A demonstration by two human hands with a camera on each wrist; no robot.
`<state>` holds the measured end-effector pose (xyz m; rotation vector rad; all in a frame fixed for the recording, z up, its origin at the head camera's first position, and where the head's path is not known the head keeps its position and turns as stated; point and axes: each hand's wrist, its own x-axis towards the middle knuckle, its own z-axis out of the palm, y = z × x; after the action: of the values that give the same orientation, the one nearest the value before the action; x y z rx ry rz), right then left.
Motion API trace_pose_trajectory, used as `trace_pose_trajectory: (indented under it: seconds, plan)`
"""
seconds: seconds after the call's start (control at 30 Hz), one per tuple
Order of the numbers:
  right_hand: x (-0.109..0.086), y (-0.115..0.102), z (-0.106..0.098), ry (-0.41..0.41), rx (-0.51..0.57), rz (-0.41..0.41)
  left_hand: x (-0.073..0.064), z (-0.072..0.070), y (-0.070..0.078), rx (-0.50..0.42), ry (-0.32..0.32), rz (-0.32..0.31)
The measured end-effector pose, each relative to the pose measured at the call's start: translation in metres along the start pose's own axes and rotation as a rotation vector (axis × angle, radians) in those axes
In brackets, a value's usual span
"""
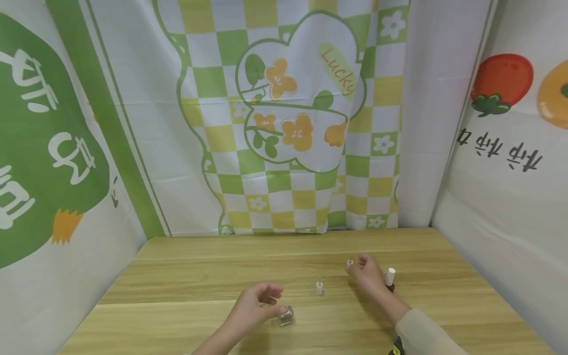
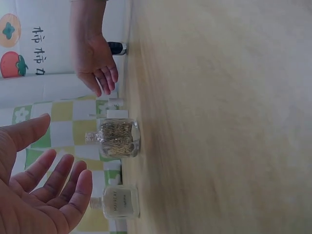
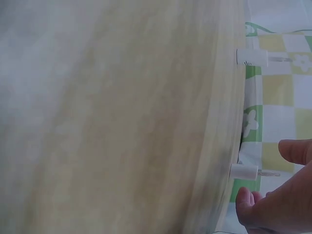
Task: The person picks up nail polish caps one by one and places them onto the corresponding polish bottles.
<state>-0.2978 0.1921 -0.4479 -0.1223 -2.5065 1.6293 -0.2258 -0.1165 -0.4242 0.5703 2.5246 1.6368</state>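
My left hand (image 1: 259,306) hovers at an uncapped glass nail polish bottle (image 1: 286,316) with glitter inside. In the left wrist view its thumb and fingers are spread, with nothing between them. A second uncapped bottle (image 2: 121,201), pale and lettered, stands near those fingers; the hand hides it in the head view. My right hand (image 1: 369,276) is beside a white brush cap (image 1: 349,265) standing brush up. Its thumb and fingers are apart in the right wrist view. Another white brush cap (image 1: 319,288), also brush up, stands between the hands.
A dark bottle with a white cap (image 1: 390,277) stands just right of my right wrist. At the front edge of the view, a dark object with a yellow mark (image 1: 397,346) is partly hidden by the sleeve. Printed cloths (image 1: 284,197) surround the wooden table (image 1: 186,276).
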Motion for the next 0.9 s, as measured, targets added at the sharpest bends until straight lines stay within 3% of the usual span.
trace_pose_trajectory:
  seconds: [0.2, 0.4, 0.9]
  plan:
    - [0.006, 0.002, 0.003, 0.013, -0.022, 0.028, -0.002, 0.003, -0.008, 0.000, -0.017, -0.045]
    - [0.009, 0.003, 0.007, 0.012, -0.037, 0.045, -0.004, 0.007, -0.018, 0.039, -0.050, -0.015]
    - [0.019, 0.003, 0.011, 0.001, -0.091, 0.082, 0.000, 0.016, -0.021, 0.082, -0.068, -0.040]
